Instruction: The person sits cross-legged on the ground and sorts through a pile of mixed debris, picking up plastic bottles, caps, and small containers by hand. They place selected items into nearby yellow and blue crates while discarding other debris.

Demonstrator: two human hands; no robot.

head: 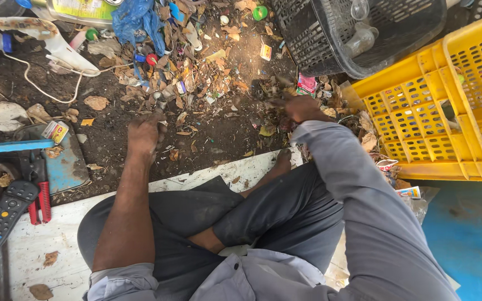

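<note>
On ground, left hand: pressed flat into litter, grip indistinct.
Right hand: closed on scrap, unidentifiable.
Tip: sift gently near yellow crate.

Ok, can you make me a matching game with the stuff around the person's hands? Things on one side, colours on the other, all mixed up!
Things:
1. Crate by the right hand
2. Basket above it
3. Pliers handles
4. Bottle cap at the top

Colours:
A. Red
B. Green
C. Yellow
D. Black

Pairs: 1-C, 2-D, 3-A, 4-B
</note>
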